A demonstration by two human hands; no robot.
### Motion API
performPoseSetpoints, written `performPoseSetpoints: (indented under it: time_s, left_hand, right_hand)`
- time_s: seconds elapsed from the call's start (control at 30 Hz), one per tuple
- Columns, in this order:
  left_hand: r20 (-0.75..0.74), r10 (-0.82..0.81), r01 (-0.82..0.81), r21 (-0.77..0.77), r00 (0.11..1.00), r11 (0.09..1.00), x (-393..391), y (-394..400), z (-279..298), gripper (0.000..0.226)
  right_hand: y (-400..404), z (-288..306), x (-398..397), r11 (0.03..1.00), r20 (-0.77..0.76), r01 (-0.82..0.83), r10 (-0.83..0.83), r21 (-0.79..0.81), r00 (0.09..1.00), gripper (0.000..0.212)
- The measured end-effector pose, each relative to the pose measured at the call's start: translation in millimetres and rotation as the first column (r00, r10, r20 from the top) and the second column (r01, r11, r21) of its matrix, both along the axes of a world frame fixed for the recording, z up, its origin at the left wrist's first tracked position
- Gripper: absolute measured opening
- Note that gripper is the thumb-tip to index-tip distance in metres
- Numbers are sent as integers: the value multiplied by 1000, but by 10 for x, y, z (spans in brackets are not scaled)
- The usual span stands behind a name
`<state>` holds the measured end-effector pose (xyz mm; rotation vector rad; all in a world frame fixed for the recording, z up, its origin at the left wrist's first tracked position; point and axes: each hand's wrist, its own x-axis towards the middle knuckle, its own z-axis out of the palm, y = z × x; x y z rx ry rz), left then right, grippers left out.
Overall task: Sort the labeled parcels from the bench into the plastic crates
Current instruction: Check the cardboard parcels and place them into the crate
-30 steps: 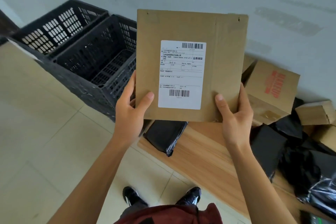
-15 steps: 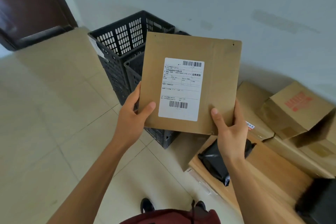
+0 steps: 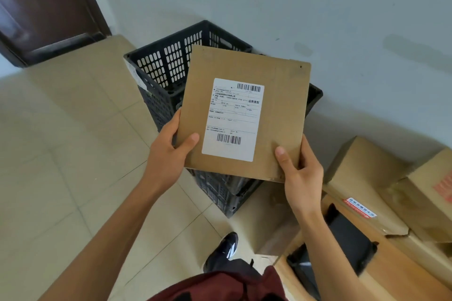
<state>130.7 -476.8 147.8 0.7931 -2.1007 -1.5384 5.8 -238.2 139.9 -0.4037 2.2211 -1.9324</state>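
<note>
Left hand (image 3: 168, 151) and right hand (image 3: 302, 173) each pinch a lower corner of the flat cardboard mailer (image 3: 244, 115), held upright above the black plastic crates (image 3: 168, 66); it looks light and stiff, so edge grips should suit, shipping label (image 3: 233, 120) facing the camera

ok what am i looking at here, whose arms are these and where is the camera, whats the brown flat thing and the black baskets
There is no machine here: a person does the work with bare hands. The single camera sits on their head and looks forward and down, so the arms reach in from the bottom of the picture.

The left hand and the right hand each grip a lower corner of a flat cardboard parcel, thumbs on its front. It carries a white shipping label with barcodes.

Behind and below the parcel stand black plastic crates on the tiled floor. To the right, a wooden bench holds cardboard boxes and a black bagged parcel.
</note>
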Motion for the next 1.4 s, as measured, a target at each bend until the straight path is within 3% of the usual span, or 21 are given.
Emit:
performPoseSetpoints:
  time_s: [0.33,0.7,1.03,1.13,1.4]
  left_hand:
    - [110,42,-34,-73,993,997,-768,-625,-64,64]
    - [186,-139,145,-23,973,989,-1813,-1098,-286,63]
    - [350,-479,493,54,805,868,-2841,-1767,-749,79]
    - [382,-534,546,87,754,833,-3102,-1860,-876,83]
    - [485,-623,614,203,614,763,-3562,-1815,-1200,81]
  right_hand:
    - [-752,-229,-816,998,87,-46,48,-33,995,62]
    - [-1049,-408,-1387,981,189,175,-188,83,964,55]
    - [-1469,-646,-1863,867,273,283,-412,410,869,47]
    - [-1594,-730,-1875,820,299,333,-500,466,813,34]
    - [-1839,-1100,-1952,745,371,408,-634,527,679,41]
